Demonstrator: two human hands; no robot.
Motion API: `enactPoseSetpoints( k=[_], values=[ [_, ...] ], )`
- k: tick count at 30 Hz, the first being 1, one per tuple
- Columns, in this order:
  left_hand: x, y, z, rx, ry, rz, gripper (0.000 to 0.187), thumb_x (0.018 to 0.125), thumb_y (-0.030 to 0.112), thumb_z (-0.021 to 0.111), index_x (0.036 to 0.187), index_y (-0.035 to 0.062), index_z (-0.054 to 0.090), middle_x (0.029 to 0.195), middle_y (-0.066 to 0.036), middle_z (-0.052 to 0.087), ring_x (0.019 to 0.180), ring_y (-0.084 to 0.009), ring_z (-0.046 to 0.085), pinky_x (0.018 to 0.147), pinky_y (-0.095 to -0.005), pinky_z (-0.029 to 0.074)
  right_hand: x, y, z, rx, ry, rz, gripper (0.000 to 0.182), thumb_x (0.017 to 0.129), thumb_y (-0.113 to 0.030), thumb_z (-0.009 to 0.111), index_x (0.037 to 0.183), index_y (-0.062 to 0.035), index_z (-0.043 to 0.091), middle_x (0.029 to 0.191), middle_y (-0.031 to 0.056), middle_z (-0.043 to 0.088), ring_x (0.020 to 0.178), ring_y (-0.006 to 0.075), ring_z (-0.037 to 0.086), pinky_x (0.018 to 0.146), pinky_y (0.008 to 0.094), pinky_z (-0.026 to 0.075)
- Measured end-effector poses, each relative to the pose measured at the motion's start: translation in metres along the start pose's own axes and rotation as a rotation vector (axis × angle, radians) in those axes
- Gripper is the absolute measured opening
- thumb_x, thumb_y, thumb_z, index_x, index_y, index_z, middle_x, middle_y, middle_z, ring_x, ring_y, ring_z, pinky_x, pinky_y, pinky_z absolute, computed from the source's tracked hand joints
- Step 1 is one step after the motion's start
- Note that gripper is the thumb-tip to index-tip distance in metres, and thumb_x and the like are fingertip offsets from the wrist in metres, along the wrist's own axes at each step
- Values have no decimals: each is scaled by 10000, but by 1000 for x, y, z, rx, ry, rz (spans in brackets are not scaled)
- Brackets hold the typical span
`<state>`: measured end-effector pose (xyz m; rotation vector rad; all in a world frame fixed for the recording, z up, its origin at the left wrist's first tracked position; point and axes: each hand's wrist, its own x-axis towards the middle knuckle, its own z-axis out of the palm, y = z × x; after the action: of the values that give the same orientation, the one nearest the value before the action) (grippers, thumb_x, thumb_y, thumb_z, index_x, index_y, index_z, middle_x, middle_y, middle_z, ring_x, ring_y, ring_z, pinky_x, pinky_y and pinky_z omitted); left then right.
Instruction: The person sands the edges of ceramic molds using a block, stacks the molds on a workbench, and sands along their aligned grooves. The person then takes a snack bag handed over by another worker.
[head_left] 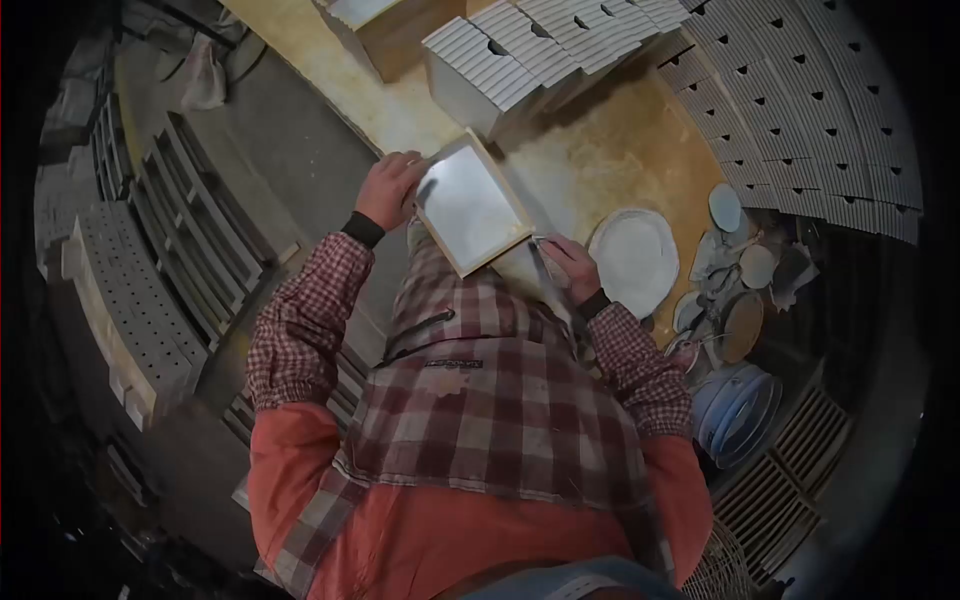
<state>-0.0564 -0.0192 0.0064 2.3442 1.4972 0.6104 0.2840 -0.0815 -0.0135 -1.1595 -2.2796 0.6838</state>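
A shallow, drawer-like wooden box with a pale inside and thin tan edges is tilted over the near edge of the yellowish worktable. My left hand grips its left side, the fingers wrapped over the edge. By the lower right corner, my right hand is closed with its fingers bent. A small thing seems to stick out of those fingers toward the corner, too small to name. To the right of this hand lies a round whitish dish.
Rows of grey ridged boxes with dark notches stand at the back, and larger stacks at the right. Lids and rags crowd the table's right end, above a blue bucket. Slatted racks lie at the left.
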Motion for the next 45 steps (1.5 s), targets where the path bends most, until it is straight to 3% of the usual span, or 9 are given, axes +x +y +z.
enactPoseSetpoints(
  k=[7,11,14,21,25,26,27,28,45],
  values=[
    [-27,8,0,-49,-444,316,338,687,164,614,1014,104,549,1083,-91,503,1074,-272,431,917,-398,346,2,5,10,12,15,27,335,726,-62,532,1059,-71,571,1097,116,535,916,295,532,784,357,432],
    [-35,-9,44,10,-268,412,240,673,145,620,904,109,563,926,-34,530,927,-225,483,868,-366,376,-12,0,4,129,35,147,279,767,-56,528,1040,-71,580,1062,124,551,942,294,537,800,341,443],
    [-34,-12,56,11,-345,439,221,612,152,629,823,117,570,844,-7,546,862,-205,501,828,-355,387,-5,4,0,123,143,107,332,724,23,503,1046,-32,560,1039,126,554,945,291,547,810,330,437],
    [-29,42,71,-39,-448,425,93,702,152,532,778,132,581,777,-19,544,786,-208,513,781,-326,378,49,-10,-2,139,259,41,499,619,105,463,1092,-37,534,1053,162,546,975,322,530,833,325,422],
    [-39,71,100,-24,-426,378,88,696,187,530,756,144,577,725,-10,514,775,-190,519,697,-303,424,85,-26,19,151,170,59,512,612,85,511,1101,-68,527,1097,126,517,975,311,527,807,333,439],
    [-36,74,113,-235,-233,422,91,661,209,573,657,122,548,708,-33,534,716,-247,531,641,-367,445,88,-17,19,121,96,60,529,613,79,526,1118,-79,515,1099,123,506,963,315,525,794,331,442],
    [-42,80,107,-220,-315,251,91,660,219,573,668,129,564,706,-34,539,707,-248,536,627,-373,448,98,-29,23,102,78,35,493,637,68,527,1107,-79,518,1098,125,499,954,309,526,782,335,442],
    [-38,80,104,-113,-319,377,91,669,220,560,665,130,568,701,-36,539,692,-244,537,619,-371,449,108,-28,33,123,93,33,447,664,50,526,1090,-83,524,1082,123,502,947,307,526,768,337,443],
    [-38,81,103,-95,-370,324,84,698,200,527,673,125,555,696,-41,527,711,-237,546,608,-372,460,129,-27,71,-584,-19,-46,372,715,-88,485,1074,7,463,1010,114,469,775,260,533,617,325,435]
  ],
)
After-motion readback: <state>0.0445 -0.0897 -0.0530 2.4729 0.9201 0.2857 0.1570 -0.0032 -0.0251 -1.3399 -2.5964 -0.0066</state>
